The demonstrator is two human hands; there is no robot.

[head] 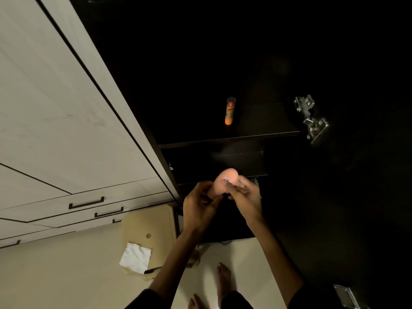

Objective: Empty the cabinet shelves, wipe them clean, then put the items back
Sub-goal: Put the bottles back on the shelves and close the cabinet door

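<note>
Most of the open cabinet [245, 63] is lost in darkness: its upper interior and right side show nothing but black, and only the front edge of one shelf [229, 138] catches light. A metal hinge [311, 118] gleams at the right of that shelf; a second metal fitting [345, 296] is cut off at the bottom right corner. The person's arms run out of the lower edge of the view, and bare feet [223, 279] show on the pale floor [66, 275] between them.

Both hands meet in front of the cabinet, below the lit shelf. The left hand [200, 206] has its fingers [206, 188] curled round the lower end of a peach-coloured bottle [224, 181], and the right hand [246, 195] wraps its fingers round the bottle's right side, so both clamp on it. The bottle is smooth, rounded at its far end, with a small red and blue label whose print is too blurred to read; it may be a lotion or powder bottle.

On the shelf stands a slim tube [230, 110] with a clear cap, a printed body and an orange base, upright and alone, well apart from the hinge.

To the left, closed pale cabinet doors with dark bar handles [86, 202]. On the floor near left lies flat cardboard [147, 221] with a crumpled white cloth [135, 257] on it.
</note>
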